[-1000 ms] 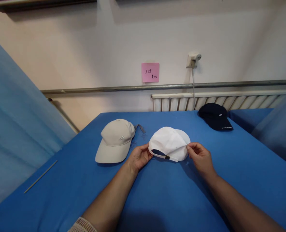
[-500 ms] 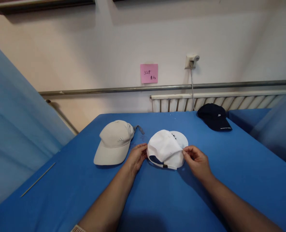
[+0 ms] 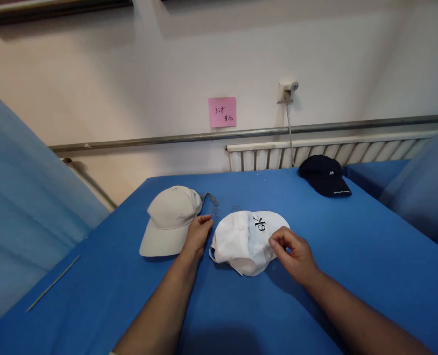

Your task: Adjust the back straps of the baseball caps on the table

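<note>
A white baseball cap (image 3: 234,236) with black lettering on its brim lies on the blue-covered table, its brim toward the right and its strap toward the left. My right hand (image 3: 295,254) is at the brim side, thumb and fingertips pinched together over the cap. Part of the brim is hidden behind that hand. My left hand (image 3: 197,234) is between the white cap and a beige cap (image 3: 174,209), fingers stretched out and holding nothing. It covers a bit of the beige cap's brim.
A dark navy cap (image 3: 324,175) sits at the table's back right. On the left of the blue table cover (image 3: 111,296) lies a thin stick (image 3: 53,283). Blue curtains hang at both sides. A radiator (image 3: 326,148) and a rail (image 3: 167,139) run along the wall behind.
The white cap has turned, so its strap opening moved from the front to the left and the brim lettering shows. My left hand has come off it, leftward.
</note>
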Motion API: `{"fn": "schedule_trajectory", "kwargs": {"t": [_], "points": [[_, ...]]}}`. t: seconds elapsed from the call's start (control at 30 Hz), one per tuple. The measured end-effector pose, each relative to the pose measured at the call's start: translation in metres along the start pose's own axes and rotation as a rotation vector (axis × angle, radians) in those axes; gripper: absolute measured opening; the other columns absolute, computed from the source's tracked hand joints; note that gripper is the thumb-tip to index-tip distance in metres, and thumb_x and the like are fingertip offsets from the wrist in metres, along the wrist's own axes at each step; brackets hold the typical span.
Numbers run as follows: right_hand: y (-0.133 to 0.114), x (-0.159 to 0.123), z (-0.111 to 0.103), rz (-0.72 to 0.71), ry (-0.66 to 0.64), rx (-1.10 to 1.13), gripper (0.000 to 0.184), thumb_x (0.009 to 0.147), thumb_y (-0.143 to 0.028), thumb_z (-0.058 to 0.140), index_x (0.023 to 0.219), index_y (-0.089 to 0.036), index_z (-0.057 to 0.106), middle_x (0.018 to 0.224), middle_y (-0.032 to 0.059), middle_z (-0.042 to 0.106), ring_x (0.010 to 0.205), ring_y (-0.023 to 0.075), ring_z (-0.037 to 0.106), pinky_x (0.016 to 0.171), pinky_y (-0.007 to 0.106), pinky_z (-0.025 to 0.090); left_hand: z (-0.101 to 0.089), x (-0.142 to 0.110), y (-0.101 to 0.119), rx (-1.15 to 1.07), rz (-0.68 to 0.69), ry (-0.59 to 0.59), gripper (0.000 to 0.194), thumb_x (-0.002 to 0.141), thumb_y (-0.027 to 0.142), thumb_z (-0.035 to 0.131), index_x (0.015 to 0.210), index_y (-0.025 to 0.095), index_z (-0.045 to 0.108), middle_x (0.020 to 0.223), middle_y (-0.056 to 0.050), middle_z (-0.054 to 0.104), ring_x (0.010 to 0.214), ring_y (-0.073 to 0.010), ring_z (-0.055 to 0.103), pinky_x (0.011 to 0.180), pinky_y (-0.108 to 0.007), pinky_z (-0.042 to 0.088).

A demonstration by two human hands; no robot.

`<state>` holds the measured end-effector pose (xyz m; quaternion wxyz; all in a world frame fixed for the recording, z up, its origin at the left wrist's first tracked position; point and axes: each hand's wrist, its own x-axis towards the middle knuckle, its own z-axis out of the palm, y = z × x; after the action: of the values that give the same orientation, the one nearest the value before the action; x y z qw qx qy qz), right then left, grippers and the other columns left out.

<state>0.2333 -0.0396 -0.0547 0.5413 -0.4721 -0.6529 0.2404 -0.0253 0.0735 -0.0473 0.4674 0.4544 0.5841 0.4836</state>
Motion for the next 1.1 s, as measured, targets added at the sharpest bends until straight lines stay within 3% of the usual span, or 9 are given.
{"fn": "schedule_trajectory", "kwargs": {"t": [0.1, 0.2, 0.33, 0.5, 0.6, 0.8, 0.97, 1.1], "points": [[0.016, 0.009, 0.0, 0.157, 0.104, 0.059, 0.017, 0.087, -0.033, 0.055, 0.076, -0.021, 0.057, 0.062, -0.003, 0.05, 0.055, 0.012, 0.045, 0.053, 0.024, 0.037, 0.001, -0.008, 0.017, 0.158, 0.183, 0.067, 0.033, 0.069, 0.031, 0.07, 0.097, 0.014, 0.064, 0.089, -0.005, 0.067, 0.08, -0.0171, 0.061, 0.073, -0.027, 0.046], [0.028, 0.013, 0.003, 0.23, 0.129, 0.129, 0.02, 0.085, -0.037, 0.056, 0.075, -0.02, 0.056, 0.062, -0.0029, 0.05, 0.055, 0.0118, 0.045, 0.052, 0.024, 0.037, 0.01, -0.033, 0.045, 0.38, 0.395, -0.109, 0.036, 0.075, 0.039, 0.065, 0.103, 0.016, 0.065, 0.091, -0.006, 0.068, 0.077, -0.018, 0.06, 0.071, -0.03, 0.047], [0.041, 0.015, 0.009, 0.235, 0.105, 0.139, 0.017, 0.084, -0.034, 0.057, 0.076, -0.019, 0.059, 0.065, -0.0016, 0.055, 0.059, 0.0125, 0.05, 0.056, 0.024, 0.041, 0.029, -0.068, 0.078, 0.739, 0.529, -0.266, 0.038, 0.074, 0.044, 0.067, 0.102, 0.018, 0.066, 0.093, -0.007, 0.068, 0.077, -0.0209, 0.061, 0.069, -0.033, 0.047], [0.047, 0.018, 0.011, 0.205, 0.042, 0.064, 0.011, 0.083, -0.029, 0.057, 0.077, -0.019, 0.061, 0.068, -0.001, 0.059, 0.061, 0.0131, 0.054, 0.058, 0.024, 0.043, 0.046, -0.076, 0.093, 1.036, 0.532, -0.316, 0.019, 0.078, 0.031, 0.06, 0.091, 0.019, 0.064, 0.095, -0.007, 0.069, 0.08, -0.0224, 0.062, 0.067, -0.032, 0.044], [0.036, 0.019, 0.006, 0.139, -0.087, -0.036, 0.006, 0.081, -0.024, 0.058, 0.082, -0.021, 0.062, 0.075, -0.0004, 0.061, 0.067, 0.0137, 0.056, 0.062, 0.025, 0.045, 0.048, -0.074, 0.097, 1.088, 0.523, -0.325, 0.013, 0.08, 0.025, 0.054, 0.087, 0.019, 0.063, 0.088, -0.006, 0.07, 0.076, -0.0213, 0.062, 0.064, -0.031, 0.042], [0.008, 0.018, -0.007, -0.049, -0.345, -0.21, 0.027, 0.074, -0.016, 0.064, 0.1, -0.022, 0.06, 0.101, 0.0034, 0.06, 0.089, 0.0177, 0.057, 0.08, 0.031, 0.046, 0.042, -0.078, 0.102, 1.078, 0.512, -0.383, 0.017, 0.078, 0.025, 0.056, 0.092, 0.018, 0.061, 0.087, -0.005, 0.069, 0.076, -0.0206, 0.062, 0.065, -0.03, 0.043], [0.01, 0.016, -0.006, -0.156, -0.368, -0.346, 0.026, 0.073, -0.011, 0.062, 0.097, -0.02, 0.058, 0.099, 0.0048, 0.06, 0.095, 0.0205, 0.055, 0.083, 0.033, 0.044, 0.04, -0.079, 0.1, 1.15, 0.518, -0.402, 0.015, 0.074, 0.018, 0.055, 0.088, 0.018, 0.06, 0.083, -0.005, 0.067, 0.07, -0.019, 0.06, 0.061, -0.028, 0.041], [0.013, 0.018, -0.002, -0.177, -0.368, -0.447, 0.01, 0.079, -0.013, 0.057, 0.087, -0.019, 0.058, 0.091, 0.0046, 0.061, 0.087, 0.0197, 0.055, 0.078, 0.032, 0.042, 0.04, -0.078, 0.099, 1.153, 0.54, -0.428, 0.017, 0.073, 0.018, 0.055, 0.088, 0.018, 0.062, 0.083, -0.005, 0.068, 0.07, -0.0193, 0.06, 0.061, -0.029, 0.042]]}}
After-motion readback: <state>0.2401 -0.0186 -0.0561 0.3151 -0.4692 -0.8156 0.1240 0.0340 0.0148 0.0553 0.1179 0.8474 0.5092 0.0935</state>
